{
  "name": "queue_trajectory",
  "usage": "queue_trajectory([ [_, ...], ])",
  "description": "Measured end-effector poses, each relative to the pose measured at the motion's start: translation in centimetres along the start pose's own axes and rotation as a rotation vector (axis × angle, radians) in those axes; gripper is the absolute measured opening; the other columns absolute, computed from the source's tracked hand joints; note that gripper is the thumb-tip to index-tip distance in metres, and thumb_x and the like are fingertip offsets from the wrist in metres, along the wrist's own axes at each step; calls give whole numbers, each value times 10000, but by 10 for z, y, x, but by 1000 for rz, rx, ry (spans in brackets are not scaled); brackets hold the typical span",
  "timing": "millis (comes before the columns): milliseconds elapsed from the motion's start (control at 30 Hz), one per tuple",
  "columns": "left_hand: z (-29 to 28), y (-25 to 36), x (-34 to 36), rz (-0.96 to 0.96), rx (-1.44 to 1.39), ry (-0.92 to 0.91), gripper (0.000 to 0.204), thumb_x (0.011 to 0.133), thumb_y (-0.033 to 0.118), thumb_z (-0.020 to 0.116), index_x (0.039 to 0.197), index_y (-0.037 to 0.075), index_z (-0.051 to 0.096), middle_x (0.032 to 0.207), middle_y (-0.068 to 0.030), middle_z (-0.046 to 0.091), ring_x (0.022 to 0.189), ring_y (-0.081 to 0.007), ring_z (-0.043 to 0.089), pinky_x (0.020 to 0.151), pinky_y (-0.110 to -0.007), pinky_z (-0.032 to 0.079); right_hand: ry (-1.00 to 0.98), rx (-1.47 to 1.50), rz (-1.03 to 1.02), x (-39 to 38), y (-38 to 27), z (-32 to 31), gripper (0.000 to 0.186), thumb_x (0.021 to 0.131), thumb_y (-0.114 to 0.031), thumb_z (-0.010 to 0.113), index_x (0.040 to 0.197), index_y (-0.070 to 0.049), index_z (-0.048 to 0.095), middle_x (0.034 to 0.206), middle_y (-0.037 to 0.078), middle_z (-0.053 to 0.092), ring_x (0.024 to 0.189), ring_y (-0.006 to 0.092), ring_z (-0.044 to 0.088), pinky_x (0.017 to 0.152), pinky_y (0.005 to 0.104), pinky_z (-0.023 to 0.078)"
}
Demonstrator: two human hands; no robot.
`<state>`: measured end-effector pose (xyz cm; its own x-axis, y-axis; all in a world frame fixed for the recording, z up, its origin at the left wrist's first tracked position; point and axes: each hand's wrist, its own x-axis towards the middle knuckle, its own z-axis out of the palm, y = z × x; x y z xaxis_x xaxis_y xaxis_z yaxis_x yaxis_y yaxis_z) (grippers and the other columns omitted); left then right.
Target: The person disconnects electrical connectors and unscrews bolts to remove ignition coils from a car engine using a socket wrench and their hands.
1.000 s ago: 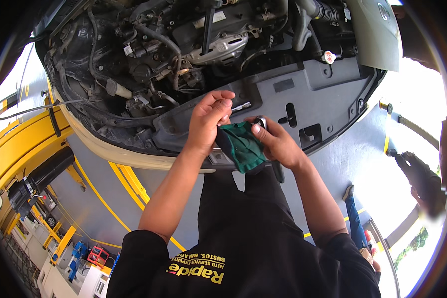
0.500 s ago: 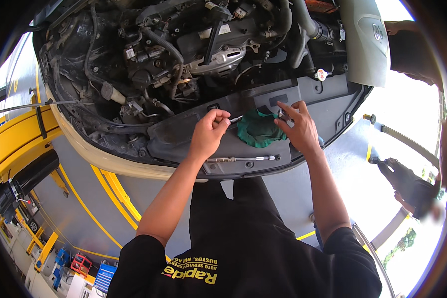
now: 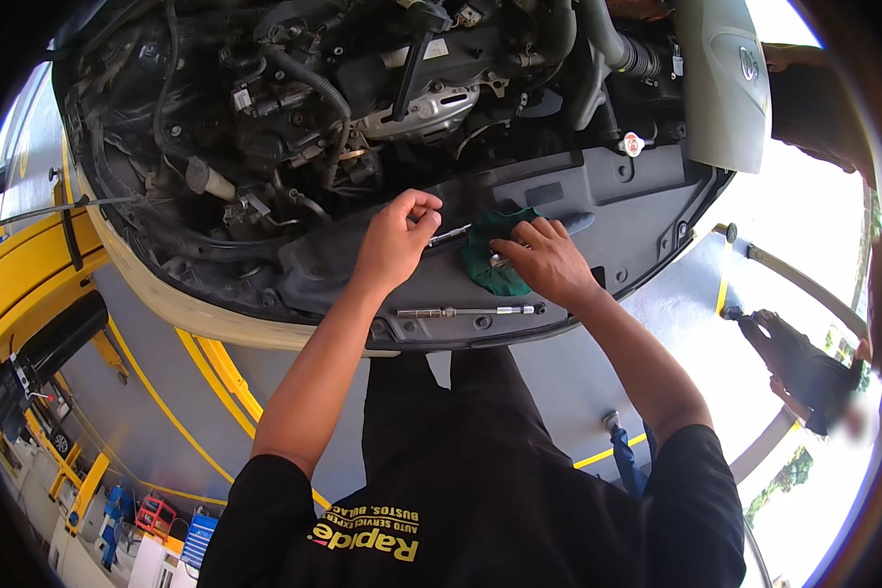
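My left hand (image 3: pixel 394 242) is raised over the black plastic panel, its fingers curled and closed; whatever may be in them is hidden. Just right of it is a thin chrome rod (image 3: pixel 449 237), partly covered by the hand, with its far end reaching the green cloth (image 3: pixel 493 279). My right hand (image 3: pixel 550 263) bends down over that cloth, fingers closed around a small shiny metal cylinder (image 3: pixel 500 261). Below both hands, a long metal extension-like tool (image 3: pixel 470 312) lies along the panel's front edge. A dark handle-like piece (image 3: pixel 580 222) shows beyond my right hand.
The engine (image 3: pixel 431 108) fills the bay beyond the black panel (image 3: pixel 617 211). A radiator cap (image 3: pixel 631 145) stands at the right. Yellow lift parts (image 3: pixel 39 255) are at the left. Another person (image 3: pixel 793 367) is on the right, and blue-clad legs (image 3: pixel 627 456) show behind my right arm.
My right hand has come down onto the green cloth with the metal cylinder, turning palm downward. The left hand has shifted slightly left, leaving more of the chrome rod showing.
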<state>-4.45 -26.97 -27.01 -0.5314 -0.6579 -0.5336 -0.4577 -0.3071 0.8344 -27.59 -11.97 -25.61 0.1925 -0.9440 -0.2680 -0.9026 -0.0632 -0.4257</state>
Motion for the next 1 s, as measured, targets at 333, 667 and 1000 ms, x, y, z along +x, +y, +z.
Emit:
queue_trajectory([
  [333, -25, 94, 90, 469, 505, 488, 389, 891, 183, 768, 1241, 78, 635, 1152, -116, 662, 906, -248, 703, 803, -375, 573, 61, -11, 32, -6, -9, -15, 494, 865, -92, 702, 1342, -190, 621, 1219, 73, 566, 1159, 298, 539, 1059, 478, 387],
  [667, -38, 134, 168, 498, 945, 508, 671, 811, 225, 816, 1415, 194, 525, 1155, -141, 662, 1067, -358, 683, 876, -475, 597, 137, 167, 102, 16, -11, -44, 445, 862, -118, 743, 1292, -137, 631, 1157, 87, 602, 1097, 298, 594, 970, 441, 472],
  [1000, -81, 221, 181, 193, 631, 201, 414, 804, 160, 808, 1194, 56, 713, 1207, -151, 684, 1038, -296, 677, 868, -409, 534, 428, 820, 302, 236, -12, -78, 564, 858, -388, 811, 1208, 32, 676, 869, 204, 749, 792, 312, 750, 780, 409, 565],
])
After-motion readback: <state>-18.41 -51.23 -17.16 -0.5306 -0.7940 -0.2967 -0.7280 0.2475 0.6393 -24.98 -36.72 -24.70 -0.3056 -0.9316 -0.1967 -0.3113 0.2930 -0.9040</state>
